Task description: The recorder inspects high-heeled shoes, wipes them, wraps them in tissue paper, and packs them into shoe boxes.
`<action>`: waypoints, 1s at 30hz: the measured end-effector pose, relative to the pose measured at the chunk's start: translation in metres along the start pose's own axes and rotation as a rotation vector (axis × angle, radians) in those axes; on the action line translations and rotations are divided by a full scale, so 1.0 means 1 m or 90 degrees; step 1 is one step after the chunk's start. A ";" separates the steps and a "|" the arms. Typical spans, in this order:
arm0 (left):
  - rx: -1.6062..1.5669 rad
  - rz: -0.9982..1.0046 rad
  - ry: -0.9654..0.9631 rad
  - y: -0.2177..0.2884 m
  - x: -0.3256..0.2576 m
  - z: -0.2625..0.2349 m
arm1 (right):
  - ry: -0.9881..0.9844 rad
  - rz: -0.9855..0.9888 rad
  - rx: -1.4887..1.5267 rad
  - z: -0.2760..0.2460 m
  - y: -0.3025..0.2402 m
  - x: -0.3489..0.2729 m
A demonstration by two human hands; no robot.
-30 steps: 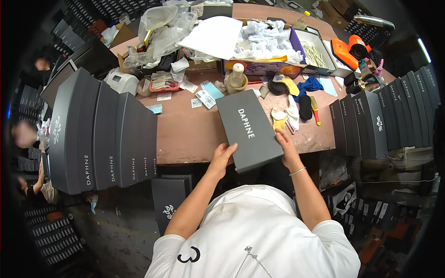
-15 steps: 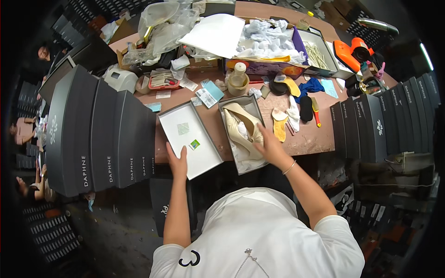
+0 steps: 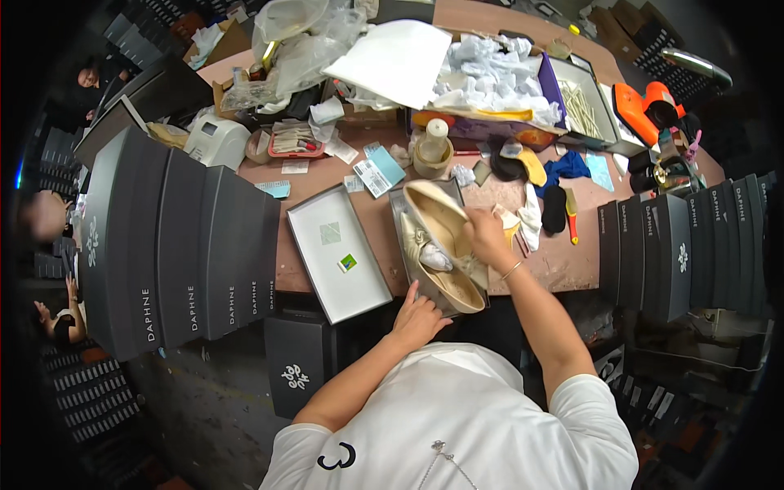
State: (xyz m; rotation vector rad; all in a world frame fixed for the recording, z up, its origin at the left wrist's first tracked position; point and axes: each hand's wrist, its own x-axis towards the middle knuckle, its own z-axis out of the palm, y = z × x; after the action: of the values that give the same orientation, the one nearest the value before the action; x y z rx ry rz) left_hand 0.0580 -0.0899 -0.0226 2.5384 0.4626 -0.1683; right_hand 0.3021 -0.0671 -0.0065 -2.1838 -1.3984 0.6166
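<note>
My right hand (image 3: 487, 239) is closed on a cream shoe (image 3: 433, 204), which is tilted up over an open grey shoebox (image 3: 395, 204). A second cream shoe (image 3: 460, 296) lies lower in the box, with crumpled white paper (image 3: 435, 257) beside it. At the near left corner of the box rests my left hand (image 3: 418, 320), its fingers apart and holding nothing; the fingertips are close to the second shoe and the box's edge. To the left, the box's lid (image 3: 359, 286) lies with its white inside up, bearing a small green sticker (image 3: 348, 263).
Dark shoeboxes stand at the left (image 3: 237, 245) and right (image 3: 653, 245). Behind are a purple box (image 3: 555, 90) of crumpled paper, a plastic bottle (image 3: 437, 135) in a cup, and a white label printer (image 3: 216, 140). A red-and-yellow brush (image 3: 572, 216) and cloths lie at right.
My right hand has raised and tilted one shoe within the box. My left hand has let go of the lid and moved right to the box's near corner.
</note>
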 end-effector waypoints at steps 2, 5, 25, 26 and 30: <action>-0.025 0.023 0.103 0.002 0.003 0.009 | -0.100 0.063 0.158 -0.033 0.005 0.003; -0.089 0.003 0.095 0.003 0.009 -0.013 | 0.013 0.010 0.271 -0.053 0.014 -0.003; -0.638 -0.300 0.188 -0.038 -0.016 0.061 | -0.122 -0.019 -0.039 0.064 -0.007 -0.030; -0.583 -0.301 0.168 -0.027 -0.019 0.053 | -0.149 0.047 0.005 0.062 -0.014 -0.026; -0.592 -0.350 0.137 -0.018 -0.016 0.041 | -0.336 0.021 -0.006 0.067 -0.005 -0.034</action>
State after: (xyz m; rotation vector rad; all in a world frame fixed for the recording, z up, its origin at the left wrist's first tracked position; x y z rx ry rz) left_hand 0.0361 -0.1024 -0.0626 1.4839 1.0330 0.1092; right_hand 0.2458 -0.0871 -0.0522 -2.1416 -1.6132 1.2702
